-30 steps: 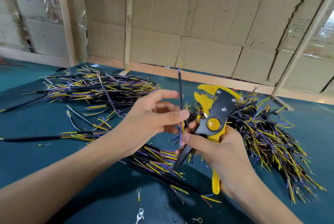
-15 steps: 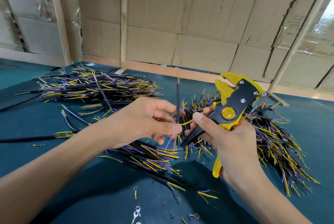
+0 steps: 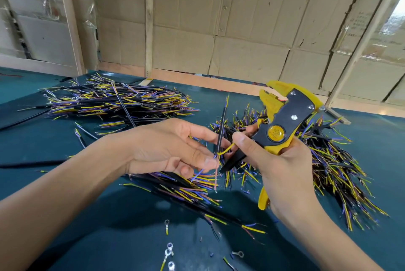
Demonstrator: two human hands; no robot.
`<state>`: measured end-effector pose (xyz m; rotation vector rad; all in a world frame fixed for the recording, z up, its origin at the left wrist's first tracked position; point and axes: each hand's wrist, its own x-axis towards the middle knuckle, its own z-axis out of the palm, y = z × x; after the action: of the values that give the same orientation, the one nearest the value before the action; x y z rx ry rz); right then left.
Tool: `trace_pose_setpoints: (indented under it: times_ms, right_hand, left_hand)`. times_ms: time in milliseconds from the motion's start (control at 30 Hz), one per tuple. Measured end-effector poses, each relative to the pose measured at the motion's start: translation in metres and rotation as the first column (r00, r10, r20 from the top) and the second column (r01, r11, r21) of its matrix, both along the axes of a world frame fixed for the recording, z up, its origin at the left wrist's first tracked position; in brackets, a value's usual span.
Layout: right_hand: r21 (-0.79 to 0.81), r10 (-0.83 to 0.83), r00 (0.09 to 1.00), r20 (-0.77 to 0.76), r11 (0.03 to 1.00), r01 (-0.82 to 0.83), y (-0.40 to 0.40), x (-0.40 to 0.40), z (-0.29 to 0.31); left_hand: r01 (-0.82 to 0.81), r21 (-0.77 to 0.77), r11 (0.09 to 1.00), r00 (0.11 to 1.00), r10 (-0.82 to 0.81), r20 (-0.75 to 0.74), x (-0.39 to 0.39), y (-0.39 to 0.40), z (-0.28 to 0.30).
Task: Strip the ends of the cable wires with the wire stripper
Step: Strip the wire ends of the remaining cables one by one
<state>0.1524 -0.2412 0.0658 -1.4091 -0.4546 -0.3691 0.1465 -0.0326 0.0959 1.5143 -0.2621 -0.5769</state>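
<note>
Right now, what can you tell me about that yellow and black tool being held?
The wire stripper looks like plastic, with a yellow body, a black side plate with silver rivets and a round yellow dial. Its head tilts up and away; one black handle and one yellow handle point down. The right hand grips it above the table, beside a cable held by the left hand.

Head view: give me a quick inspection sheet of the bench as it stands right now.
Surface: dark teal tabletop, lit unevenly, with shadows near the camera.
Job's things: yellow-and-black wire stripper, head pointing up; one black cable held upright, its yellow, blue and pink wires fanned out below.
Clutter: loose ring terminals and insulation scraps near the front edge.
Grippers: left hand pinches the cable; right hand grips the stripper, thumb against the yellow wire.
Cables: far-left pile, right pile, a smaller bundle under the hands.
Surroundings: cardboard wall with wooden battens.
</note>
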Motion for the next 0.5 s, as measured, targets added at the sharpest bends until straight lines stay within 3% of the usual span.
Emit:
trace_pose_setpoints:
  times_ms: [133, 300, 500]
  right_hand:
    - [0.046, 0.013, 1.000, -0.010, 0.999, -0.012, 0.000, 0.001, 0.000]
    - [0.018, 0.044, 0.994, -0.098, 0.999, -0.042, -0.003, 0.004, -0.003]
    - [0.024, 0.288, 0.941, -0.176, 0.957, -0.288, 0.006, -0.004, -0.008]
  left_hand:
    - [-0.061, -0.012, 0.998, 0.998, 0.062, 0.015, -0.001, -0.007, 0.002]
    - [-0.277, -0.267, 0.923, 0.959, 0.282, -0.019, 0.002, -0.008, 0.006]
    - [-0.371, -0.518, 0.770, 0.908, 0.418, -0.029, 0.001, -0.009, 0.011]
